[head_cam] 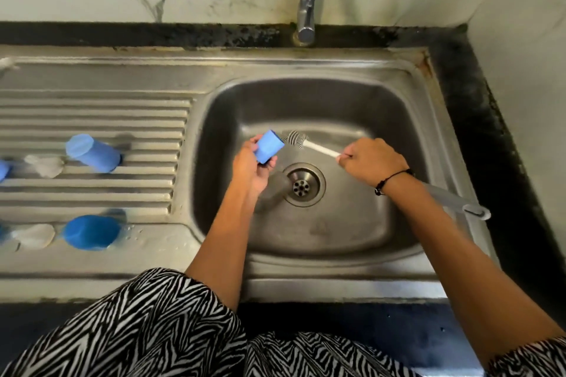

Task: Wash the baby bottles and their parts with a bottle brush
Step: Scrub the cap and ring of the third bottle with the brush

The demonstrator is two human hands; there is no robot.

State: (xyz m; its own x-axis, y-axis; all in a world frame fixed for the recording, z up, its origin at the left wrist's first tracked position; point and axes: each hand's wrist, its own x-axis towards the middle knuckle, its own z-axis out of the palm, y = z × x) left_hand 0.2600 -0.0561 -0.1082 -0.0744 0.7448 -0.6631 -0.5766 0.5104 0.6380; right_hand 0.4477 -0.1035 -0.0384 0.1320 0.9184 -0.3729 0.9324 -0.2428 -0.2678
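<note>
A stainless steel sink unit [306,269] sits in a black counter [477,131], its basin on the right and a ribbed draining board [92,119] on the left. On the ribs lie a light blue bottle [93,154] on its side and a white teat [46,165] just beside it. Nearer the front edge lie a darker blue bottle [90,232] and another white teat [33,236], with small blue pieces at the left edge too blurred to identify.

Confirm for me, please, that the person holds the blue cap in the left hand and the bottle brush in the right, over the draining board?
Not quite: the head view shows the left hand with the blue cap and the right hand with the bottle brush over the sink basin.
</note>
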